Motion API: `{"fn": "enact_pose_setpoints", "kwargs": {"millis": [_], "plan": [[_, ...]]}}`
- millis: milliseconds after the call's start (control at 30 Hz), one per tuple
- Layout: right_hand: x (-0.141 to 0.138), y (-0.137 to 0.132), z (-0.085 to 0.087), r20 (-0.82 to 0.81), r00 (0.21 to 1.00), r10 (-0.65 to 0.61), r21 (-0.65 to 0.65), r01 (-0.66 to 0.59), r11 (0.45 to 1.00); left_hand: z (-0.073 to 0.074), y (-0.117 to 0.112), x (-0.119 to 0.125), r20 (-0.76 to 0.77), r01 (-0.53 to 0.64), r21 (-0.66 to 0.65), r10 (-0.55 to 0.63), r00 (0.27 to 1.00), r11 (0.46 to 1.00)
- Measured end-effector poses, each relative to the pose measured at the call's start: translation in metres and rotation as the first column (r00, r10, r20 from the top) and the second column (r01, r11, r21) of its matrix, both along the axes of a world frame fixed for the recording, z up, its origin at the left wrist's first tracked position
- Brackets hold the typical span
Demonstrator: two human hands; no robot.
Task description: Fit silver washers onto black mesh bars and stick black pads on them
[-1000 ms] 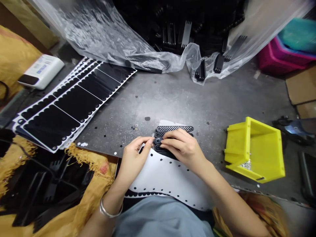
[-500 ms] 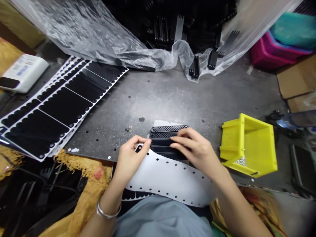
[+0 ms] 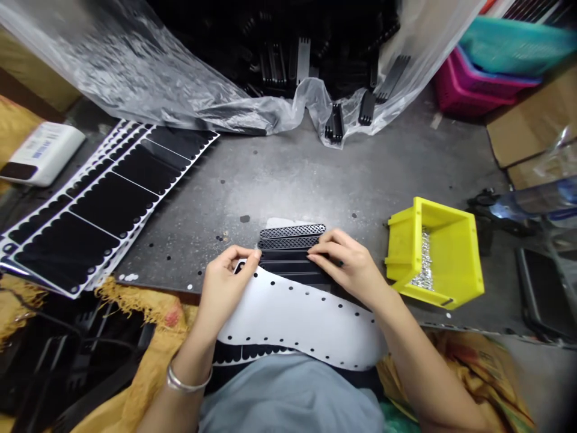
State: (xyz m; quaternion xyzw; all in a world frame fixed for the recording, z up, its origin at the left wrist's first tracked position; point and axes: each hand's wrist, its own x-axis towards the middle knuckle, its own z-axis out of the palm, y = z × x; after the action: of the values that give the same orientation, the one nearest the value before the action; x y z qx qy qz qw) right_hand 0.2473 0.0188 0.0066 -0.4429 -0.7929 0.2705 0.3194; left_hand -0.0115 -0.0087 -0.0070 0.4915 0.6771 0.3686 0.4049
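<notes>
My left hand (image 3: pixel 224 287) pinches the near left end of a black adhesive strip at the top edge of a white backing sheet (image 3: pixel 306 322) that drapes over the table edge onto my lap. My right hand (image 3: pixel 350 266) presses its fingertips on the right part of that black strip (image 3: pixel 288 260). Just beyond lie two black perforated grille pieces (image 3: pixel 292 237), side by side on the grey table (image 3: pixel 315 180).
A yellow bin (image 3: pixel 435 252) with small silver screws stands to the right. Sheets of black stickers (image 3: pixel 103 204) lie at the left, beside a white device (image 3: pixel 40 153). A clear plastic bag (image 3: pixel 189 78) of black parts fills the back. Pink and teal baskets (image 3: pixel 482 72) sit far right.
My right hand has slid rightward along the black strip, away from my left hand. The view has shifted, so everything sits lower left in frame.
</notes>
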Motion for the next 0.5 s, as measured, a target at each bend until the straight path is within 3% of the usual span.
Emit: {"fn": "enact_pose_setpoints", "kwargs": {"millis": [67,133,233,300,367,433,500], "plan": [[-0.009,-0.014,0.009,0.056,0.994,-0.098,0.114,0.091,0.989,0.009,-0.011,0.011,0.008,-0.083,0.092,0.083,0.997,0.992],[-0.019,-0.033,0.021,0.034,0.996,-0.085,0.103,0.081,0.991,0.022,-0.025,0.024,0.078,-0.105,0.196,0.091,0.993,0.975],[-0.021,-0.06,0.041,-0.121,0.992,0.027,-0.093,-0.038,0.995,0.043,-0.046,0.035,0.214,0.12,0.276,-0.183,0.96,0.954],[-0.012,-0.074,0.049,-0.207,0.978,0.031,-0.211,-0.075,0.975,0.052,-0.056,0.035,0.206,0.324,0.302,-0.393,0.896,0.897],[0.001,-0.086,0.05,-0.241,0.97,0.025,-0.319,-0.103,0.942,0.057,-0.06,0.033,0.091,0.491,0.374,-0.558,0.825,0.787],[0.014,-0.099,0.045,-0.262,0.965,-0.004,-0.421,-0.111,0.901,0.056,-0.062,0.035,-0.089,0.641,0.493,-0.698,0.71,0.589],[0.026,-0.115,0.037,-0.312,0.947,-0.08,-0.499,-0.092,0.862,0.054,-0.063,0.041,-0.226,0.718,0.583,-0.773,0.592,0.38]]}}
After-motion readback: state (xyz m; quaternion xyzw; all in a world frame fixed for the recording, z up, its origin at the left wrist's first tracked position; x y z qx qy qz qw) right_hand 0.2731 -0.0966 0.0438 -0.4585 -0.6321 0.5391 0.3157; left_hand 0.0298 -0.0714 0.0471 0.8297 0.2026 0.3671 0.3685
